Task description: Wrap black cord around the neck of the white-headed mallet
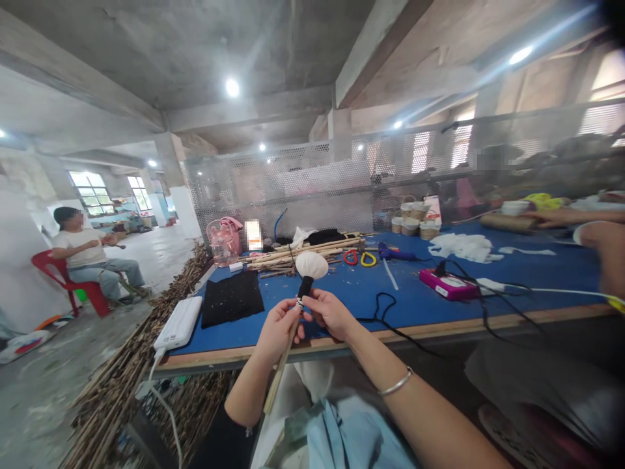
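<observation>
Over the table's front edge I hold a stick with a round white padded head (311, 265) and a black-wrapped neck (305, 287). My left hand (279, 327) is closed around the pale wooden stick (277, 381) just below the wrapping; its lower end slants down toward my lap. My right hand (333, 314) is closed too, its thumb and fingertips pinching at the lower end of the black neck. A black cord (385, 312) trails on the table beside the right hand; whether its end is in those fingers is hidden.
On the blue table (336, 286) lie a black cloth (232, 298), a white power bank (178, 322), wooden sticks (293, 255), scissors (368, 260), a blue glue gun (390, 253) and a pink power strip (448, 286). A co-worker's arm (605, 251) reaches in from the right. Another person (92, 251) sits left.
</observation>
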Available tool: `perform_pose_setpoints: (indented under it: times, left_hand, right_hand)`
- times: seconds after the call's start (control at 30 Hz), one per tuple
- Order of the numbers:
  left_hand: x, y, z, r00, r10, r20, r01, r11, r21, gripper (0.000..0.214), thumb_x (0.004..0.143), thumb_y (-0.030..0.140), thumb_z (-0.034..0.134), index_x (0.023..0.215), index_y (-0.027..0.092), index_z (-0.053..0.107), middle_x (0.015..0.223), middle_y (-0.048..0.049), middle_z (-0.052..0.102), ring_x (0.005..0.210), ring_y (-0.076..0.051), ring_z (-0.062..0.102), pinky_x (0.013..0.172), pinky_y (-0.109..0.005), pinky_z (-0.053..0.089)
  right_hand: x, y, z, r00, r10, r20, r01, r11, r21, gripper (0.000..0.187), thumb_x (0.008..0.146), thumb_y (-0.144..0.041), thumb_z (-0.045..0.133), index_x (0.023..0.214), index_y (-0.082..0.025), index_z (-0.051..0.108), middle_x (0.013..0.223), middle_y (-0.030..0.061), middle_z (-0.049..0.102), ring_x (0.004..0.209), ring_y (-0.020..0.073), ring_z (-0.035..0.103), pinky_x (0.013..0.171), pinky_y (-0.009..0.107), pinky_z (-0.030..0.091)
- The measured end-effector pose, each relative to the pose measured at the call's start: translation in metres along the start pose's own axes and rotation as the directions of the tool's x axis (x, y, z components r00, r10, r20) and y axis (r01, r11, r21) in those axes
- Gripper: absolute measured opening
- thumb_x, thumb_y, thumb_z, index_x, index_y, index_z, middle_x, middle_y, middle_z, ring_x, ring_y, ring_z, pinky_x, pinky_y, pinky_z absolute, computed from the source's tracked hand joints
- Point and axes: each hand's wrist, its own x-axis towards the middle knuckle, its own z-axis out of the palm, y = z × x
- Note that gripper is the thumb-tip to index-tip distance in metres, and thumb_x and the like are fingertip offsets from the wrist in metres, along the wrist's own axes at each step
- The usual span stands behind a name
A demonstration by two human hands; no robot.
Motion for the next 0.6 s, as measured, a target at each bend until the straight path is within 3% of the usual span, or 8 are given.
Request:
perform_pose_setpoints:
  times: [0.1, 0.2, 0.27, 0.4, 0.6]
  left_hand:
    - [0.002, -0.003, 0.004, 0.997, -0.048, -0.065, 0.055, 0.992, 0.11, 0.034, 0.073, 0.039, 0.058, 0.096, 0.014, 0.05, 0.07, -0.0023, 0.061, 0.045, -0.008, 0.054, 0.039, -0.018, 0.041]
    - [0.005, -0.008, 0.008, 0.975, 0.118, -0.189, -0.061, 0.957, 0.285, 0.036, 0.07, 0.031, 0.063, 0.1, 0.017, 0.048, 0.073, -0.0004, 0.059, 0.046, -0.008, 0.054, 0.037, -0.017, 0.039]
    - [0.006, -0.01, 0.009, 0.96, 0.199, -0.198, -0.127, 0.937, 0.326, 0.032, 0.07, 0.029, 0.062, 0.097, 0.017, 0.049, 0.069, 0.0017, 0.057, 0.043, -0.006, 0.049, 0.035, -0.016, 0.035]
    - [0.007, -0.01, 0.01, 0.976, 0.13, -0.177, -0.09, 0.972, 0.217, 0.028, 0.071, 0.033, 0.06, 0.091, 0.017, 0.048, 0.058, 0.0053, 0.053, 0.035, -0.004, 0.038, 0.031, -0.016, 0.027]
    - [0.004, -0.007, 0.004, 0.994, 0.07, -0.085, -0.068, 0.997, 0.031, 0.036, 0.068, 0.037, 0.063, 0.091, 0.017, 0.044, 0.065, 0.0026, 0.059, 0.034, -0.003, 0.036, 0.03, -0.015, 0.024]
  right_hand:
    - [0.001, 0.003, 0.001, 0.993, -0.049, -0.11, 0.048, 0.999, -0.011, 0.035, 0.063, -0.041, 0.068, 0.078, -0.014, 0.051, 0.045, -0.0061, 0.048, 0.034, 0.0039, 0.031, 0.035, 0.02, 0.013]
    - [0.003, 0.006, 0.001, 0.979, -0.072, -0.189, 0.07, 0.997, -0.015, 0.036, 0.062, -0.04, 0.068, 0.078, -0.013, 0.053, 0.042, -0.0085, 0.043, 0.034, 0.0039, 0.029, 0.036, 0.021, 0.015]
    - [0.003, 0.006, 0.001, 0.977, -0.07, -0.199, 0.066, 0.997, -0.026, 0.034, 0.062, -0.039, 0.068, 0.078, -0.013, 0.053, 0.04, -0.0105, 0.037, 0.033, 0.0031, 0.024, 0.037, 0.021, 0.015]
    - [0.002, 0.004, 0.002, 0.981, -0.073, -0.182, 0.07, 0.997, -0.023, 0.033, 0.062, -0.038, 0.069, 0.077, -0.014, 0.052, 0.041, -0.0105, 0.037, 0.034, 0.0031, 0.024, 0.038, 0.022, 0.014]
    - [-0.002, 0.001, 0.004, 0.991, -0.074, -0.114, 0.073, 0.997, -0.015, 0.039, 0.062, -0.04, 0.068, 0.085, -0.013, 0.052, 0.043, -0.0093, 0.041, 0.034, 0.0028, 0.023, 0.037, 0.022, 0.012]
